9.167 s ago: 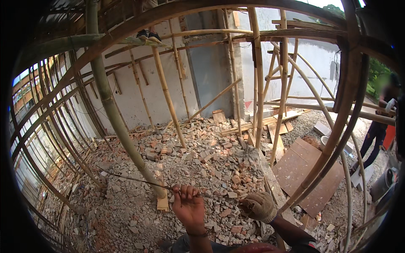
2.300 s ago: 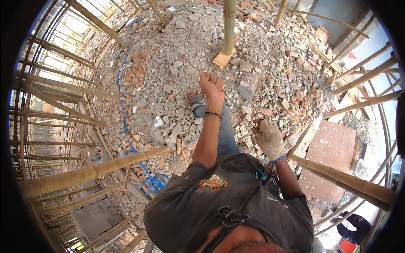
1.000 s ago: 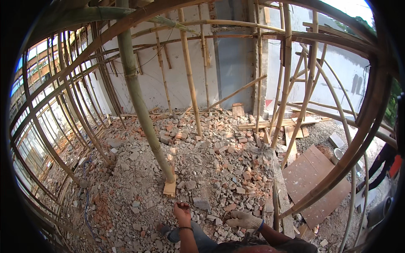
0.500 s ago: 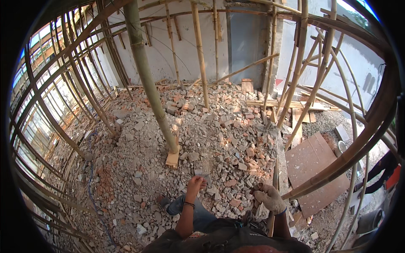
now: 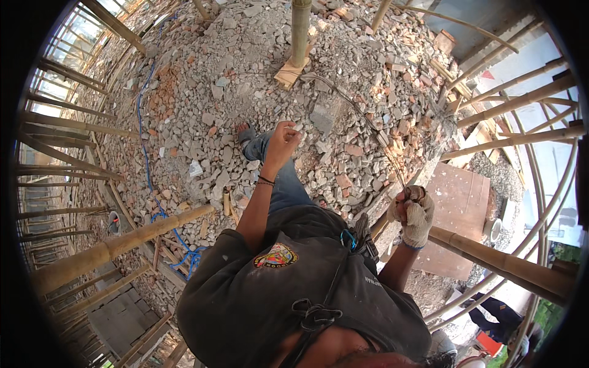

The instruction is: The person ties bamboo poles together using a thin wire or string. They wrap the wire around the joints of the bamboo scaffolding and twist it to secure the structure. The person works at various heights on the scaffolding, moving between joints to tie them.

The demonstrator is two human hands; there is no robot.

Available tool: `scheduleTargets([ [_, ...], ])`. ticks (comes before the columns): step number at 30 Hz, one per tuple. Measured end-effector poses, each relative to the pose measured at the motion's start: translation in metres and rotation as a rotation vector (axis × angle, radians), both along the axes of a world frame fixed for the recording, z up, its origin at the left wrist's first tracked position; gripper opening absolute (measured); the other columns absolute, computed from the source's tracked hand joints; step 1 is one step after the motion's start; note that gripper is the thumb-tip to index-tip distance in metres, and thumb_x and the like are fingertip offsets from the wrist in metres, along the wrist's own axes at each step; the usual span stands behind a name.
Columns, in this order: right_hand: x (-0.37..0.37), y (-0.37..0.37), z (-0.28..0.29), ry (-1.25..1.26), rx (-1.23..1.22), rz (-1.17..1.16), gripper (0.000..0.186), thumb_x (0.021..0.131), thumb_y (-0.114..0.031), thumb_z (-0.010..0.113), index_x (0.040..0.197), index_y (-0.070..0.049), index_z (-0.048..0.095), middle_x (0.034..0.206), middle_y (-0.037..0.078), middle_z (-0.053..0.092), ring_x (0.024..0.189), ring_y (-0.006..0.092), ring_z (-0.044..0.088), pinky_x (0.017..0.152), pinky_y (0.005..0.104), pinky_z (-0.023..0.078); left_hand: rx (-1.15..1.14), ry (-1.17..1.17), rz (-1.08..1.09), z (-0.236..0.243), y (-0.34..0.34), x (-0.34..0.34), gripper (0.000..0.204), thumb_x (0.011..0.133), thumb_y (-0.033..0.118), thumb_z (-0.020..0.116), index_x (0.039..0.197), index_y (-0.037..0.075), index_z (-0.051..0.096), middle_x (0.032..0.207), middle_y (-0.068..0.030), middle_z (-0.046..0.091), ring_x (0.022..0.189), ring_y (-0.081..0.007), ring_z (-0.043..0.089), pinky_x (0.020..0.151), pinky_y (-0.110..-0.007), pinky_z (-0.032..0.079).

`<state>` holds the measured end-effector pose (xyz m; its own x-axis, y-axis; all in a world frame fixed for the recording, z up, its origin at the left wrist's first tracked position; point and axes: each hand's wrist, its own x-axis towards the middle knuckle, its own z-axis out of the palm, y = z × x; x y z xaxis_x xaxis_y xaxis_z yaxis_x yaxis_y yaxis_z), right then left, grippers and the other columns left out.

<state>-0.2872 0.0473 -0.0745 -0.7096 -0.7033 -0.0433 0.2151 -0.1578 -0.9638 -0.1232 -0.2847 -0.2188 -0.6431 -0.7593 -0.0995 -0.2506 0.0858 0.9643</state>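
My left hand (image 5: 282,145), bare with a dark cord at the wrist, hovers over the rubble ahead of my body. Its fingers are curled in toward the thumb, and anything between them is too small to make out. A worn, pale knitted glove covers part of my right hand (image 5: 416,216), which is closed round the near end of a bundle of thin wires (image 5: 374,129). The wires stretch away over the broken bricks toward a wooden block (image 5: 292,72) under an upright bamboo pole (image 5: 300,30).
Broken brick and concrete rubble (image 5: 208,116) covers the ground. Bamboo poles (image 5: 123,245) cross on both sides, one close beside my right forearm. A blue hose (image 5: 145,132) runs along the left. A brown board (image 5: 454,211) lies at right; another person's dark-clothed legs (image 5: 500,316) show beyond.
My view has tilted downward, bringing my torso and the blue hose into fuller sight. The wire bundle now shows stretching away from my right hand. Both hands stay raised.
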Motion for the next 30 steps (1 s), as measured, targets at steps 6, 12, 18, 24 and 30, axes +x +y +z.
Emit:
scheduleTargets([
  [6, -0.002, -0.113, -0.018, -0.074, -0.074, 0.099, 0.032, 0.096, -0.023, 0.064, 0.103, 0.008, 0.059, 0.067, 0.001, 0.052, 0.053, 0.0095, 0.046, 0.051, 0.0268, 0.041, -0.071, -0.287, -0.053, -0.071, 0.000, 0.067, 0.020, 0.092, 0.016, 0.066, 0.109, 0.005, 0.062, 0.095, -0.0110, 0.070, 0.084, -0.0212, 0.071, 0.075, -0.035, 0.055],
  [12, -0.003, -0.263, -0.036, 0.328, -0.031, 0.259, 0.011, 0.099, -0.007, 0.057, 0.104, 0.001, 0.063, 0.089, 0.005, 0.068, 0.065, 0.0080, 0.059, 0.059, 0.0247, 0.049, -0.050, -0.373, 0.270, -0.089, 0.013, 0.103, 0.012, 0.091, 0.018, 0.066, 0.097, 0.007, 0.067, 0.078, -0.0049, 0.073, 0.069, -0.0155, 0.069, 0.064, -0.032, 0.053],
  [18, -0.037, -0.432, -0.037, 0.798, -0.181, 0.151, 0.017, 0.096, -0.020, 0.067, 0.092, -0.003, 0.067, 0.080, 0.007, 0.071, 0.065, 0.0141, 0.065, 0.060, 0.0278, 0.052, -0.039, -0.488, 0.456, -0.071, -0.001, 0.110, 0.013, 0.092, 0.023, 0.065, 0.092, 0.011, 0.070, 0.066, 0.0024, 0.071, 0.058, -0.0151, 0.067, 0.057, -0.031, 0.052],
  [24, -0.061, -0.538, -0.031, 0.658, -0.287, 0.096, 0.026, 0.096, -0.020, 0.064, 0.109, 0.003, 0.060, 0.095, 0.012, 0.067, 0.073, 0.0161, 0.064, 0.063, 0.0290, 0.051, 0.211, -0.462, 0.489, -0.058, -0.033, 0.118, 0.012, 0.094, 0.018, 0.065, 0.093, 0.006, 0.068, 0.064, -0.0017, 0.070, 0.055, -0.0105, 0.066, 0.051, -0.027, 0.050],
  [30, -0.076, -0.644, -0.165, 0.300, -0.077, 0.082, 0.018, 0.095, -0.017, 0.066, 0.097, 0.000, 0.061, 0.080, 0.003, 0.062, 0.064, 0.0095, 0.057, 0.057, 0.0252, 0.047, 0.433, 0.042, 0.961, -0.102, -0.087, 0.166, 0.017, 0.097, 0.015, 0.062, 0.104, -0.001, 0.062, 0.082, -0.0076, 0.068, 0.062, -0.0096, 0.063, 0.054, -0.026, 0.051],
])
